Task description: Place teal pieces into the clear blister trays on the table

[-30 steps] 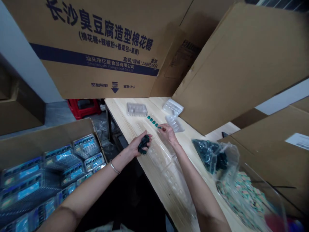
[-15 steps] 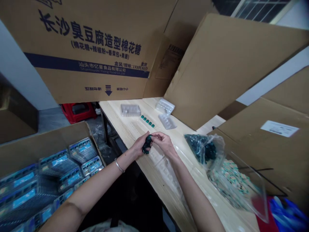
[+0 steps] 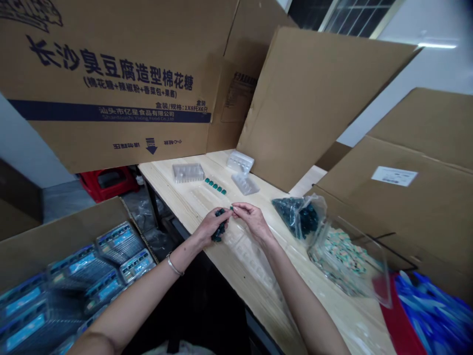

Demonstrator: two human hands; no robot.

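Observation:
My left hand (image 3: 212, 226) is closed around a handful of small dark green pieces (image 3: 219, 232) above the near edge of the wooden table (image 3: 225, 259). Fingertips of my right hand (image 3: 251, 217) pinch a single small green piece (image 3: 231, 208), close beside my left thumb. Just beyond both hands, a short row of similar green pieces (image 3: 215, 186) lies on the table. A clear plastic tray (image 3: 188, 172) sits behind that row to the left, and two more clear trays, one tilted (image 3: 240, 161) and one flat (image 3: 246, 184), lie to its right.
To the right are a plastic bag (image 3: 301, 217) of dark green pieces and a clear bin (image 3: 384, 283) holding many green-and-cream pieces. A carton (image 3: 127, 209) at lower left holds stacked packs. Large cardboard sheets (image 3: 325, 98) wall the table's back. A red stool (image 3: 107, 183) stands behind.
The view has swung to the right. A small green piece now shows at my right fingertips, slightly apart from the bunch in my left hand.

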